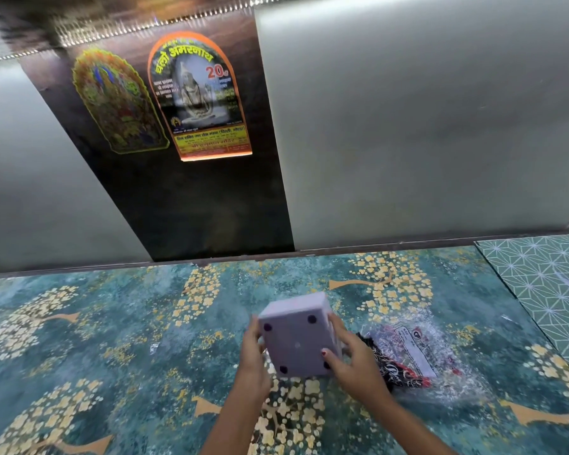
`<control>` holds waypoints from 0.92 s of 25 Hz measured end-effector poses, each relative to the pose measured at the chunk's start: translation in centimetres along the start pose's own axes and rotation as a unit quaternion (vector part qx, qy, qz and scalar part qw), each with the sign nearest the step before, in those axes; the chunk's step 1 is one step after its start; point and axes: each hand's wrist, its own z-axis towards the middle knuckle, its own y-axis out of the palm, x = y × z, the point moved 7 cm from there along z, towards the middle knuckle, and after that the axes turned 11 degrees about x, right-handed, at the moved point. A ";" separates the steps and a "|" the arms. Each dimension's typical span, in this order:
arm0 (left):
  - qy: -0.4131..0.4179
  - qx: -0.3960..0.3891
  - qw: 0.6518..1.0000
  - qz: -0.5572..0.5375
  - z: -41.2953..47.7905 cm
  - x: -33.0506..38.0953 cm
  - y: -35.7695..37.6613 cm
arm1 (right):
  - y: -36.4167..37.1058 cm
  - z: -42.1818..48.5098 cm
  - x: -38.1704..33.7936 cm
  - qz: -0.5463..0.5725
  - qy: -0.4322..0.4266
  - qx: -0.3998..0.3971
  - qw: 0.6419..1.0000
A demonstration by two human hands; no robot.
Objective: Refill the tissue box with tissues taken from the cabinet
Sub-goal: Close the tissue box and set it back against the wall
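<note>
Near the bench edge, your left hand and right hand grip the lilac tissue box upside down, probably to reach its base; the tissue packet lies just right.

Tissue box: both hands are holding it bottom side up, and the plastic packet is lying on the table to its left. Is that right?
Not quite. The head view shows the plastic packet on the table to the right of the tissue box, not the left. The rest holds: the left hand and right hand hold the box bottom side up, its dark feet showing.
</note>
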 end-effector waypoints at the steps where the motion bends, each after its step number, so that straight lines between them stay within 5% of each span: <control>1: -0.040 -0.018 0.997 -0.067 0.0 0.4 0.2 | -0.4 -0.2 -1.4 0.038 -0.059 0.030 0.997; 4: -0.113 -0.119 0.953 -0.256 -1.0 1.5 1.6 | -1.3 -1.0 -4.6 0.097 -0.176 0.067 0.977; 8: -0.057 -0.112 0.949 -0.290 -0.8 1.7 2.2 | -2.4 -0.8 -4.6 0.254 -0.125 0.076 0.956; 11: -0.032 -0.109 0.949 -0.295 0.3 1.0 2.0 | -4.1 0.3 -3.7 0.195 -0.085 0.150 0.966; 14: -0.014 -0.122 0.962 -0.246 0.9 1.1 2.1 | -4.2 2.1 -1.6 0.123 0.066 0.075 0.987; 17: -0.008 -0.153 0.967 -0.203 1.4 2.1 3.3 | -1.9 2.0 -0.2 0.281 0.279 -0.085 0.914; 23: -0.058 -0.163 0.983 -0.064 3.9 3.3 6.0 | -1.5 3.4 0.2 0.422 0.328 -0.083 0.841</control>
